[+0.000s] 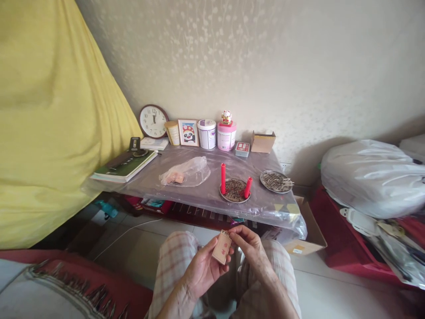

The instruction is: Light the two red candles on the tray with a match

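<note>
Where the matchbox (222, 247) sits: over the lap, before the surface (206, 197), open end up.
Left hand (202, 266): grip closed round it, steadying.
Right hand (254, 253): fingertips (233, 235) pinch its top end.
Red candles (223, 178): upright in a dish (232, 200).

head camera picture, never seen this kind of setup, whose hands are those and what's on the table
No machine here: the camera sits on a person's head, so the two hands at the bottom are their own. The left hand holds a small box, perhaps matches; the right hand touches its open top. Ahead, a low table under clear plastic carries two red candles on a round plate, a second plate of sticks, a plastic bag, books and a clock.
</note>
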`<state>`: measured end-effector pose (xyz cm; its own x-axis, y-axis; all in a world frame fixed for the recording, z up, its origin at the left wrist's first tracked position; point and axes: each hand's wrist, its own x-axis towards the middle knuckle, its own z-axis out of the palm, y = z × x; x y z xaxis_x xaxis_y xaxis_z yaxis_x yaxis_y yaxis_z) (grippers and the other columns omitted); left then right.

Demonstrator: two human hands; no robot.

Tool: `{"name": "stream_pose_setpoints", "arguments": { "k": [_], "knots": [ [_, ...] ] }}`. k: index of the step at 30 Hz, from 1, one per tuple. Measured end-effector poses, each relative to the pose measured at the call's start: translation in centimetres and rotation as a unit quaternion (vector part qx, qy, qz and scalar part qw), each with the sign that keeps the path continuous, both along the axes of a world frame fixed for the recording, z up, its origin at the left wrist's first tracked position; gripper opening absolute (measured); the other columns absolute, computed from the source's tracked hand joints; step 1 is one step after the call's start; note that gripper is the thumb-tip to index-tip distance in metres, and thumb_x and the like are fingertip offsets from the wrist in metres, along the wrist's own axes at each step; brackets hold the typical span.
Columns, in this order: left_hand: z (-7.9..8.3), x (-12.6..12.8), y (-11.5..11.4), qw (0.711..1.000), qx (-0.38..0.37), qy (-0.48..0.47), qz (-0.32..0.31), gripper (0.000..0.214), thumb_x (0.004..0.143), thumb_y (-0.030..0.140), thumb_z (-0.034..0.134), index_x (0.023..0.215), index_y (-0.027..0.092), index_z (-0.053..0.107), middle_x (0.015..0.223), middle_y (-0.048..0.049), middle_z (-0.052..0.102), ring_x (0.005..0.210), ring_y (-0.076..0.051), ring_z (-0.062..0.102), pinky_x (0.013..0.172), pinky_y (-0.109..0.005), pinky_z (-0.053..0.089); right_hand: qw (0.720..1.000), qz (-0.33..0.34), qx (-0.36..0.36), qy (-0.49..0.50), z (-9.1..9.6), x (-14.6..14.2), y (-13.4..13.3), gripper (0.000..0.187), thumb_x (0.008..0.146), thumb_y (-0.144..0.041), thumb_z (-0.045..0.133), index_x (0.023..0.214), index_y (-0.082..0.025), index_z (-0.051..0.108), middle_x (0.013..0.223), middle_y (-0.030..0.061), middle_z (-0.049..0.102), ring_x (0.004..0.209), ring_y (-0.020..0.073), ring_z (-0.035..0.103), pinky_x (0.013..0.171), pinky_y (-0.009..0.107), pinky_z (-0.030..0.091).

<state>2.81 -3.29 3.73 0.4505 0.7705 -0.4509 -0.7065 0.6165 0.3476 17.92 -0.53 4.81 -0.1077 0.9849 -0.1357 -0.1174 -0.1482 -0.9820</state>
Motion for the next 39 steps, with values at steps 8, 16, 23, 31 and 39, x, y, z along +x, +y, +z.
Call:
{"name": "stream_pose_setpoints", "arguments": {
  "k": [8,16,23,31,39],
  "knots": [
    [-0.1,0.0,-0.1,1.0,-0.017,-0.021,-0.002,0.033,0.097,0.032,0.048,0.099,0.008,0.07,0.08,-0.011,0.075,0.064,-0.014,0.068,0.056,-0.023,0.053,0.998,-0.046,0.024,-0.033,0.0,0.0,0.3,0.043,0.066,-0.061,0.08,0.073,-0.019,0.071,0.066,0.0008,0.066,0.06,0.0156,0.057,0.059,0.028,0.048],
    [-0.3,-0.5,-0.1,0.999,-0.033,-0.018,-0.008,0.032,0.097,0.032,0.047,0.098,0.009,0.069,0.078,-0.0119,0.074,0.062,-0.015,0.067,0.056,-0.024,0.053,0.975,-0.02,0.147,-0.165,-0.1,0.9,0.5,0.032,0.085,-0.052,0.066,0.082,-0.021,0.072,0.081,0.004,0.072,0.076,0.0205,0.066,0.071,0.031,0.053],
    [-0.1,-0.7,-0.1,1.0,-0.018,-0.002,-0.015,0.03,0.097,0.029,0.045,0.101,0.01,0.067,0.079,-0.0123,0.075,0.061,-0.015,0.067,0.056,-0.024,0.052,0.894,0.103,0.305,-0.313,2.5,2.1,0.7,0.025,0.098,-0.032,0.049,0.097,-0.025,0.073,0.094,0.0062,0.071,0.084,0.0199,0.069,0.076,0.031,0.055],
    [0.1,-0.7,-0.3,0.999,0.004,0.023,-0.024,0.027,0.095,0.029,0.049,0.098,0.014,0.071,0.076,-0.0104,0.077,0.06,-0.015,0.066,0.055,-0.023,0.051,0.846,0.167,0.326,-0.388,2.9,2.0,0.9,0.034,0.103,-0.031,0.039,0.096,-0.022,0.072,0.094,0.0077,0.07,0.084,0.0207,0.068,0.075,0.031,0.056],
    [-0.6,-0.7,-0.3,0.999,0.015,0.034,-0.032,0.026,0.088,0.035,0.06,0.098,0.015,0.071,0.075,-0.0102,0.077,0.059,-0.016,0.065,0.054,-0.024,0.047,0.835,0.206,0.321,-0.397,3.2,2.4,1.0,0.028,0.103,-0.027,0.043,0.097,-0.02,0.07,0.094,0.0069,0.068,0.084,0.0194,0.067,0.075,0.029,0.054]
  ]
}}
